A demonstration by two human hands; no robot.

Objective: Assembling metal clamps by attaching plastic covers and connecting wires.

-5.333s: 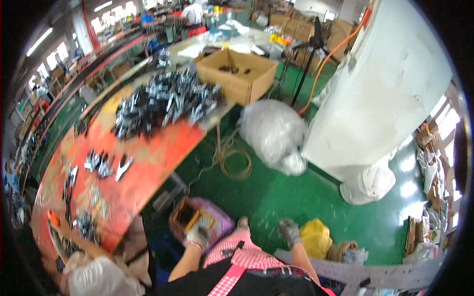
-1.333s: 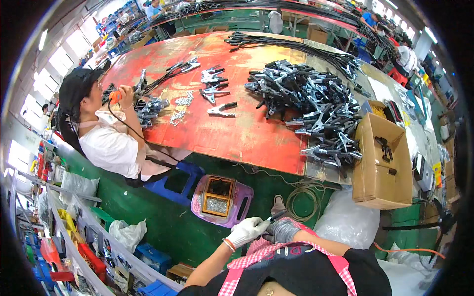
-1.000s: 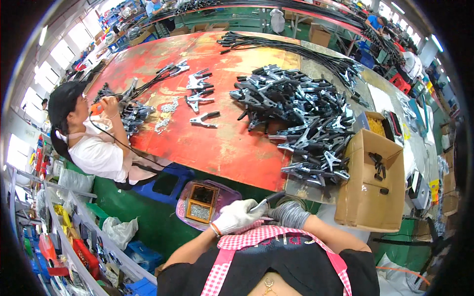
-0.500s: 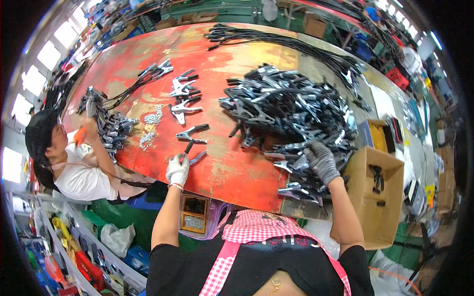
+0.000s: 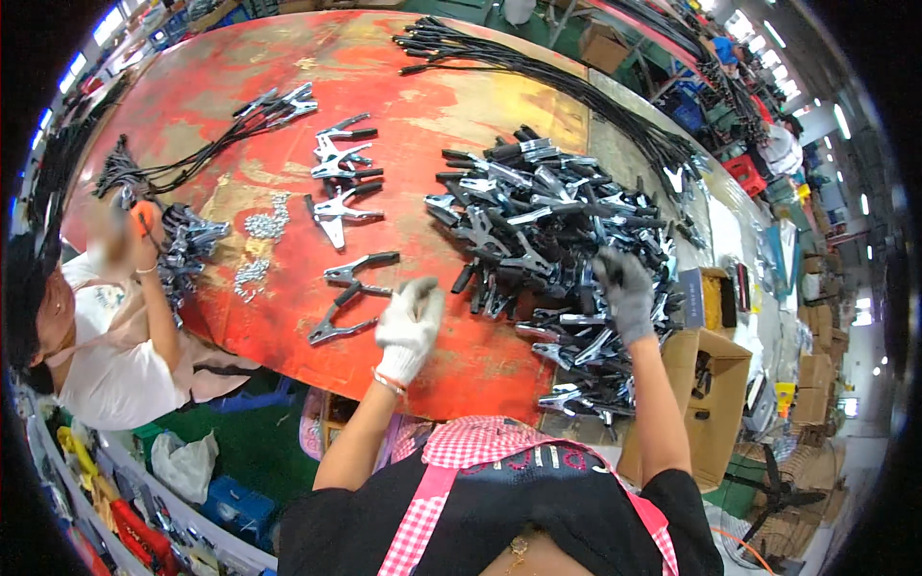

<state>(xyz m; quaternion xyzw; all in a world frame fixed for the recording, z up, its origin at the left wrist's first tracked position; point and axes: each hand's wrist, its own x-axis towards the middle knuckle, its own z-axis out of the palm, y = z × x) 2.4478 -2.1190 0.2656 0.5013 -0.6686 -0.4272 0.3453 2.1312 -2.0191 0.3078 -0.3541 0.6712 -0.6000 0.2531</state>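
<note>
My left hand point(image 5: 411, 326), in a white glove, is above the red table with its fingers curled in and nothing visible in them. Just left of it lies a black-handled metal spring clamp point(image 5: 336, 331). Beyond that clamp, several more spring clamps point(image 5: 341, 206) form a column leading away from me. At the right, my right hand point(image 5: 626, 293), in a grey glove, is closed at the near right part of a big heap of spring clamps point(image 5: 538, 211). Whatever its fingers grip is hidden among the dark handles.
A co-worker point(image 5: 115, 355) sits at the left beside more metal parts point(image 5: 187, 250). Small silver pieces point(image 5: 266, 221) lie in two piles on the table point(image 5: 461, 374). Black cables point(image 5: 557, 82) stretch along the far side. Right of the heap stands an open cardboard box point(image 5: 725, 384).
My left hand has let go of a spring clamp, which now lies by the column, and moved right. My right hand has shifted slightly up over the heap. The whole view has shifted too.
</note>
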